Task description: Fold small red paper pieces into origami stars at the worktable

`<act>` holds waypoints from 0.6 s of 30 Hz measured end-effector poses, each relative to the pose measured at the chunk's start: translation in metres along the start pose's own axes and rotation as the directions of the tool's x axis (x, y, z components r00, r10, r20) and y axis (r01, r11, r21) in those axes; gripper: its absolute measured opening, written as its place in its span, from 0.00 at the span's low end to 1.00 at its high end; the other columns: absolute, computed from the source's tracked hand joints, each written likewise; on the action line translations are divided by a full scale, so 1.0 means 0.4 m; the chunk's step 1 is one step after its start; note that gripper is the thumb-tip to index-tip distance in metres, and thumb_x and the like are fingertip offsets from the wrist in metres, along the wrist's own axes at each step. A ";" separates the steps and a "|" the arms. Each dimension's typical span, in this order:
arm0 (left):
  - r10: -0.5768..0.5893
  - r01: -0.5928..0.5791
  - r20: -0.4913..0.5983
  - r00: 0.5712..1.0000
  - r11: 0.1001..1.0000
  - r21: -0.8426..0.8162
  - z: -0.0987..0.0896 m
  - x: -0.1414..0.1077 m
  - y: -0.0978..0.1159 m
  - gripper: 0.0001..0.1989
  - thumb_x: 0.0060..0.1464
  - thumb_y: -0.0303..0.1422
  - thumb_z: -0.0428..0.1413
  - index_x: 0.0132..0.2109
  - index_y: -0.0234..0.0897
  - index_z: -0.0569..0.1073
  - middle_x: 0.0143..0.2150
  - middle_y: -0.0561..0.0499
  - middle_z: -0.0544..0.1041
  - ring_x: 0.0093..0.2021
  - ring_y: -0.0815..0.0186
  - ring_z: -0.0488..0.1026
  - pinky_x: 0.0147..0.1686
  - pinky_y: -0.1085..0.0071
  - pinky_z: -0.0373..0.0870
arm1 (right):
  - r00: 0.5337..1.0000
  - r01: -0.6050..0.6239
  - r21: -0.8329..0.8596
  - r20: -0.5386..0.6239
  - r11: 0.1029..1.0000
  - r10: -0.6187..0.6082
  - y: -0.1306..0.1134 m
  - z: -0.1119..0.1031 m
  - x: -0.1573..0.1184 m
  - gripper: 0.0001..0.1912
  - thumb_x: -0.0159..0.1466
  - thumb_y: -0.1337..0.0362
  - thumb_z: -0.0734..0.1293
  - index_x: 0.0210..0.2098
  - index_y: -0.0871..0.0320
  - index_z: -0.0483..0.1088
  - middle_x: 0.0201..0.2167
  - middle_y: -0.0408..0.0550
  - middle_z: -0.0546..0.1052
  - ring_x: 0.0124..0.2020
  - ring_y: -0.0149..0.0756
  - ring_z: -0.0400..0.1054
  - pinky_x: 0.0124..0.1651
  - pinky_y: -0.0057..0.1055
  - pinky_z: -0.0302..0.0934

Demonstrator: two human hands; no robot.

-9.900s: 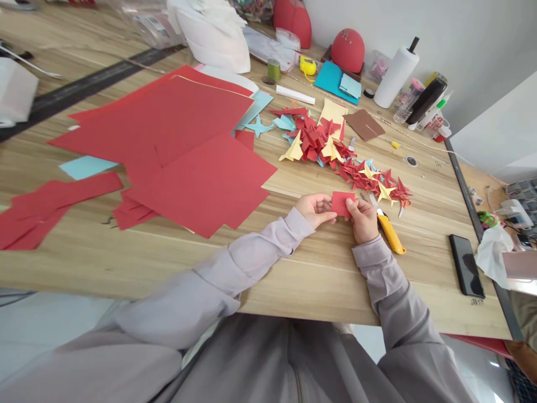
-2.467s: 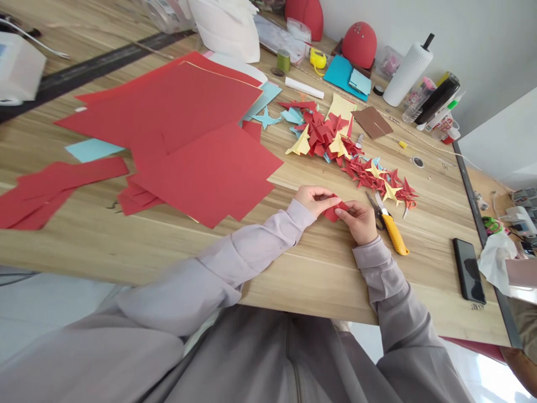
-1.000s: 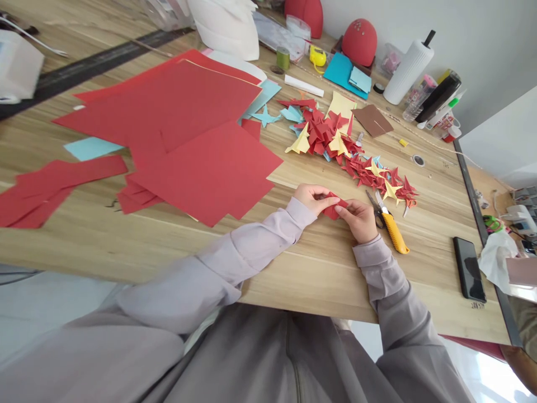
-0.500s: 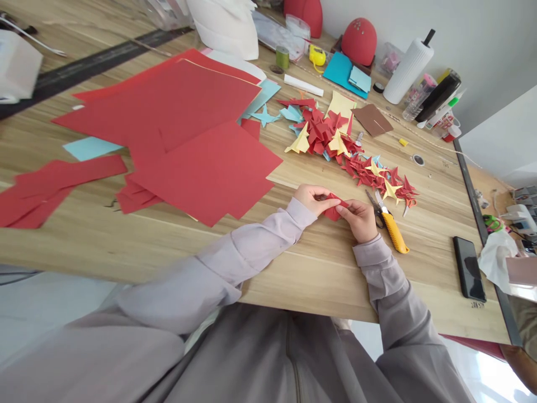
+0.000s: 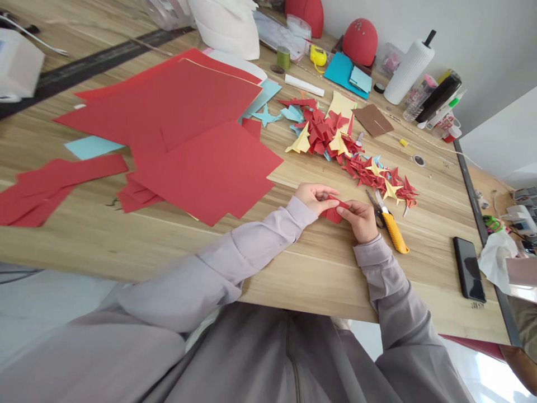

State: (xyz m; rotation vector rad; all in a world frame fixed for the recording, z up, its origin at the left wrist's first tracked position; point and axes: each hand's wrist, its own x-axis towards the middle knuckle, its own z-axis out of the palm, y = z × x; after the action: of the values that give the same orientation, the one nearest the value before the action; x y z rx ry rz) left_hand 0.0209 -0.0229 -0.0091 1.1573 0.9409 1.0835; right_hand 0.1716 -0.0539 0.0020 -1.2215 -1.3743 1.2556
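A small piece of folded red paper (image 5: 333, 214) is pinched between my two hands just above the table. My left hand (image 5: 314, 198) grips its left side with thumb and fingers closed. On the right side, my right hand (image 5: 361, 218) pinches it the same way, so the fingers hide part of the folds. Right of that hand lie a yellow utility knife (image 5: 394, 232) and dark-handled scissors (image 5: 380, 219). Beyond my hands spreads a pile of folded paper stars (image 5: 323, 131), mostly red, with some yellow and light blue.
Large red paper sheets (image 5: 210, 168) lie on the left, with red strips (image 5: 46, 187) further out. A black phone (image 5: 469, 268) rests near the right edge. Along the back stand a white bottle (image 5: 409, 70), a red dome (image 5: 359, 42) and a yellow tape measure (image 5: 318, 55).
Almost nothing differs. Both hands keep their pinch on the red paper, whose lower part shows at a slightly changed angle. The view has shifted very slightly.
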 end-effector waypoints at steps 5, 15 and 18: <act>-0.006 0.005 -0.026 1.000 1.000 -0.023 -0.002 0.001 0.004 0.16 0.37 0.34 0.62 0.36 0.30 0.78 0.23 0.49 0.76 0.25 0.68 0.71 0.29 0.70 0.69 | 1.000 -0.025 0.025 -0.011 0.999 0.025 -0.007 0.000 0.000 0.13 0.46 0.54 0.73 0.23 0.57 0.73 0.19 0.41 0.74 0.21 0.29 0.65 0.26 0.29 0.62; 0.091 -0.090 -0.081 0.993 0.996 0.022 0.002 -0.001 0.010 0.16 0.43 0.38 0.59 0.37 0.31 0.77 0.35 0.45 0.79 0.36 0.64 0.74 0.36 0.70 0.69 | 0.999 -0.041 0.046 -0.021 0.998 0.042 -0.009 -0.001 0.001 0.13 0.45 0.55 0.74 0.22 0.57 0.72 0.18 0.40 0.74 0.20 0.28 0.64 0.25 0.28 0.61; 0.056 -0.055 -0.021 0.998 0.998 0.018 0.006 -0.007 0.006 0.22 0.36 0.37 0.64 0.41 0.30 0.76 0.28 0.47 0.78 0.29 0.65 0.73 0.30 0.71 0.70 | 0.999 -0.033 0.040 0.003 0.999 0.033 -0.007 -0.002 0.000 0.13 0.46 0.55 0.73 0.22 0.58 0.72 0.19 0.41 0.74 0.20 0.28 0.65 0.26 0.28 0.61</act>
State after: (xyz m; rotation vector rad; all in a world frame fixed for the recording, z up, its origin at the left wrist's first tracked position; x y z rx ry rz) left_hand 0.0220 -0.0258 -0.0063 1.1936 0.9412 1.1366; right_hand 0.1720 -0.0537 0.0048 -1.2200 -1.3296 1.3018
